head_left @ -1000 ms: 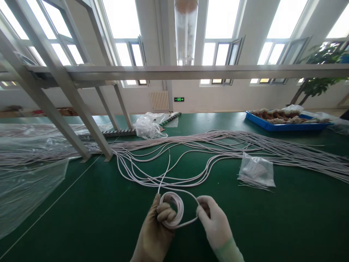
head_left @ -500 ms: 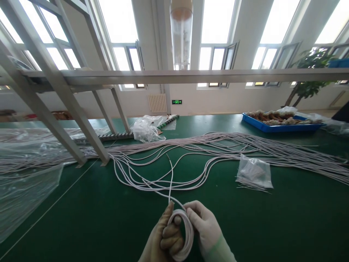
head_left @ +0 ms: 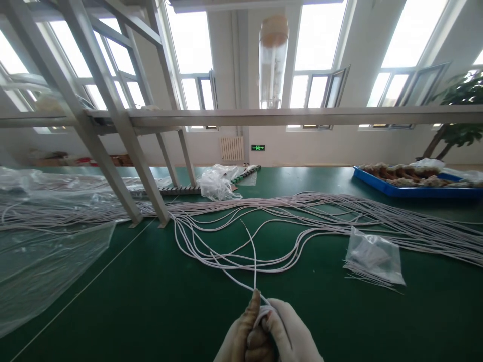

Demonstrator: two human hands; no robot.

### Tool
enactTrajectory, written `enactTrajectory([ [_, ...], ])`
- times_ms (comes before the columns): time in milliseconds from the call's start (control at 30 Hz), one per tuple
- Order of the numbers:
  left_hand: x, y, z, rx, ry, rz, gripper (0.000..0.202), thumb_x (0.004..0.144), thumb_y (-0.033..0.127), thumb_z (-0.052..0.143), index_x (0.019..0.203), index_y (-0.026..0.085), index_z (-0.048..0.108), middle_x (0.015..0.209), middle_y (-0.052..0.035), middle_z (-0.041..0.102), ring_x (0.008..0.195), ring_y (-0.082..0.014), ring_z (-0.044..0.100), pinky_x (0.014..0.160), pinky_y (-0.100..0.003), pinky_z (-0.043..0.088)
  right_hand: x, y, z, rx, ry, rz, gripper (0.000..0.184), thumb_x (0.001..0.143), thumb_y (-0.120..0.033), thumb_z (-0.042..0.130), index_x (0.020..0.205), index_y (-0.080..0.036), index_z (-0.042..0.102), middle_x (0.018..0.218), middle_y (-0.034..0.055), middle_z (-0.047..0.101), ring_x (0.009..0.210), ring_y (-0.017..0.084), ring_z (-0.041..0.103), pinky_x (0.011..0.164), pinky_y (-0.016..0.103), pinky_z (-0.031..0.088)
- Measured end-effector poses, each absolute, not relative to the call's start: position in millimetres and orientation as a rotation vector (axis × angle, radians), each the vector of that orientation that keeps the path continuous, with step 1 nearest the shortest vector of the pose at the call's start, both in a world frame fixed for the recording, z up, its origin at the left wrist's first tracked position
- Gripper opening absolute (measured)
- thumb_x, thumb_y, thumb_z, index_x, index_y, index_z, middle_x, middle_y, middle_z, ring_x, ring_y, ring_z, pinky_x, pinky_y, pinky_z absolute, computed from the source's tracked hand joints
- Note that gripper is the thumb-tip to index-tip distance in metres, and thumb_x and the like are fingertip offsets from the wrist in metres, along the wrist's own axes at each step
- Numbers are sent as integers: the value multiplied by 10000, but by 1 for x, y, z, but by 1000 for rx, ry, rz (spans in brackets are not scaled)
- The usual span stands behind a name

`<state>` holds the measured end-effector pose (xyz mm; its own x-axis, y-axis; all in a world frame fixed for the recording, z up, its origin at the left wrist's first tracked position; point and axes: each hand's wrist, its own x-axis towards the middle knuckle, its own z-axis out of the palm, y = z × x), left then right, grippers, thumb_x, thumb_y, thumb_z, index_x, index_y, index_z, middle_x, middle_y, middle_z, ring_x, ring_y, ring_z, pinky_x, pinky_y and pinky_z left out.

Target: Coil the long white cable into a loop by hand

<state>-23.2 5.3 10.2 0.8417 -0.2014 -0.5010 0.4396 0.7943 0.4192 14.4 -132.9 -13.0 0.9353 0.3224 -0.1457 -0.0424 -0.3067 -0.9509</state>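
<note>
- Desk (head_left: 169,322): the green surface below your hands, bearing everything listed here.
- Metal frame (head_left: 302,118): its slanting legs stand at your left; a long bar spans the view.
- Cable bundle (head_left: 400,221): pale strands lying across the desk beyond your hands, several bowed towards you.
- Plastic sheet (head_left: 56,281): clear, spread at your left.
- Blue tray (head_left: 400,191): at the far right, filled with brownish pieces.
- Right hand (head_left: 294,334): fingers bent over the coil's right side, grasping it, against your other hand.
- Left hand (head_left: 243,334): fingers curled, gripping the coil; thumb raised against the cable.
- Clear bag (head_left: 373,254): right of your hands, thin pale strips by its lower edge.
- Coil (head_left: 263,311): between your hands, mostly hidden by them.
- Cable end (head_left: 250,239): projecting forward from your left thumb.
</note>
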Motion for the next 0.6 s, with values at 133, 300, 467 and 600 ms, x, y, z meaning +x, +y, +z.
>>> enactTrajectory([
  [133,-17,2,-2,787,405,-322,262,789,387,813,783,166,672,609,17,568,581,-142,538,595,-243,413,22,-135,-19,-1872,-249,394,387,930,-562,463,999,-247,677,942,84,688,888,299,669,790,406,533],
  [300,-5,-2,-2,963,437,-358,517,731,537,819,1035,148,665,720,-20,634,607,-165,544,633,-291,405,44,-143,-9,-1785,-396,397,280,904,-446,524,952,-240,708,921,66,712,910,298,675,827,393,533],
  [467,0,9,-2,972,377,-461,539,730,451,846,1109,114,664,832,-71,683,684,-201,615,677,-308,450,70,-150,6,-1822,-564,537,226,867,-317,572,891,-179,750,830,50,722,767,239,674,688,312,532],
  [600,4,19,9,1041,372,-555,375,758,381,830,983,110,701,771,-75,691,739,-234,649,708,-326,491,84,-154,24,-1839,-535,733,263,864,-377,652,933,-141,747,682,3,657,436,123,518,407,217,388],
])
